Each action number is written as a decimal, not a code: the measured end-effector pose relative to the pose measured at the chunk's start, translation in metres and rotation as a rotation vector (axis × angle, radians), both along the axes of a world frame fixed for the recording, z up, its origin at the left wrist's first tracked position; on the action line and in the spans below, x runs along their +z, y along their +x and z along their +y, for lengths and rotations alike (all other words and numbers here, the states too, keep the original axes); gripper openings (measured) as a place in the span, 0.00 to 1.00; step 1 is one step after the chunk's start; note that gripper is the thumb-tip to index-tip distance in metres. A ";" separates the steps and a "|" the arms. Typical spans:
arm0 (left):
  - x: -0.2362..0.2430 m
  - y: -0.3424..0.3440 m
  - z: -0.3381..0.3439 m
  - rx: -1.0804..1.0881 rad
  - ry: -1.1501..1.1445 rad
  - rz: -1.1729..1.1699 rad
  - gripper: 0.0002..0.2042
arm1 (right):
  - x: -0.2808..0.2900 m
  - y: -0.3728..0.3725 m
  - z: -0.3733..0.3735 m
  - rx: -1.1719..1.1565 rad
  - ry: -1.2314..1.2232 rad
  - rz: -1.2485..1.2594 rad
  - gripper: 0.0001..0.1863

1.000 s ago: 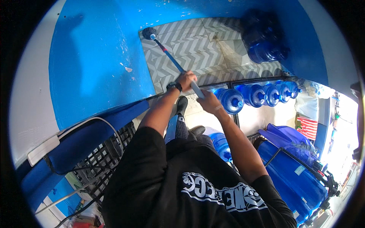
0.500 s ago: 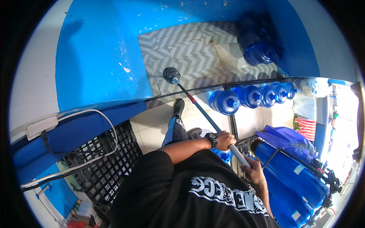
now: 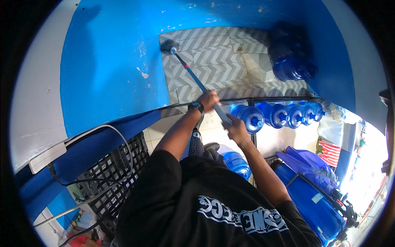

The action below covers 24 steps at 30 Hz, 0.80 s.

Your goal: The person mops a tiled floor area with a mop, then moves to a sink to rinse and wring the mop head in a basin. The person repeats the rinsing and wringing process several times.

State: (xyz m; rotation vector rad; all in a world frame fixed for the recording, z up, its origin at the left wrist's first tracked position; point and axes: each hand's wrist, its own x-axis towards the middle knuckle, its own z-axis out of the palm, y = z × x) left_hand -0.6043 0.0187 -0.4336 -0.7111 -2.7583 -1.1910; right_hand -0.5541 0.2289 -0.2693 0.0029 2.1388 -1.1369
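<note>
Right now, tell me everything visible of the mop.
The mop has a dark, shaggy, fibrous-looking head, a pale connector and a slanting pole: blue with a red band, then a grey end section. The head is on the chevron-patterned floor beside the blue wall; wall contact is unclear. The right hand grips that section, the left hand nearer the head.

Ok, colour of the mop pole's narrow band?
The band is red; best seen in the head view.

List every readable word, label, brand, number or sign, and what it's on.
Black shirt: large white lettering, upside down in view; I don't copy printed words.
Blue tank: pale label, too small to read.
Patterned legwear: small white mark, too small to read.
No other text I can make out.
</note>
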 end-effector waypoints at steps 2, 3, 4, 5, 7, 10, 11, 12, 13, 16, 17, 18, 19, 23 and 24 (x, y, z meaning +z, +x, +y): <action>-0.021 -0.014 -0.049 0.307 -0.152 -0.219 0.07 | -0.050 -0.026 -0.061 -0.076 -0.033 -0.060 0.28; -0.025 -0.017 -0.071 0.369 -0.383 -0.199 0.13 | -0.066 -0.037 -0.082 -0.018 -0.092 -0.015 0.28; -0.026 -0.017 -0.083 0.455 -0.372 -0.161 0.14 | -0.078 -0.047 -0.104 0.019 -0.091 -0.029 0.27; -0.025 -0.021 -0.096 0.389 -0.378 -0.363 0.22 | -0.084 -0.050 -0.118 0.037 -0.016 -0.003 0.23; -0.019 -0.023 -0.111 0.273 -0.441 -0.576 0.27 | -0.082 -0.044 -0.129 0.130 0.027 0.079 0.24; -0.016 -0.016 -0.100 0.180 -0.446 -0.413 0.20 | -0.059 -0.025 -0.100 0.155 -0.007 -0.011 0.21; -0.017 -0.006 -0.087 0.142 -0.375 -0.343 0.17 | -0.047 -0.018 -0.077 0.145 -0.002 -0.121 0.20; -0.020 0.005 -0.071 0.101 -0.305 -0.269 0.14 | -0.033 -0.009 -0.052 0.128 -0.046 -0.219 0.19; -0.022 0.013 -0.051 0.060 -0.234 -0.212 0.08 | -0.019 0.000 -0.029 0.125 -0.017 -0.234 0.18; -0.016 0.045 0.036 -0.004 -0.111 -0.049 0.14 | 0.040 0.033 0.050 0.313 -0.036 -0.045 0.19; -0.006 0.057 0.066 -0.069 -0.056 -0.066 0.16 | 0.063 0.044 0.074 0.310 -0.069 -0.025 0.20; 0.008 0.072 0.097 -0.144 -0.063 -0.165 0.19 | 0.091 0.055 0.101 0.275 0.059 -0.144 0.20; 0.025 0.089 0.126 -0.158 0.061 -0.108 0.21 | 0.119 0.069 0.127 0.218 0.076 -0.233 0.22; 0.099 0.144 0.221 -0.433 0.021 -0.309 0.15 | 0.207 0.127 0.197 0.038 0.282 -0.295 0.24; 0.115 0.156 0.236 -0.435 0.030 -0.316 0.12 | 0.218 0.137 0.207 -0.012 0.288 -0.312 0.25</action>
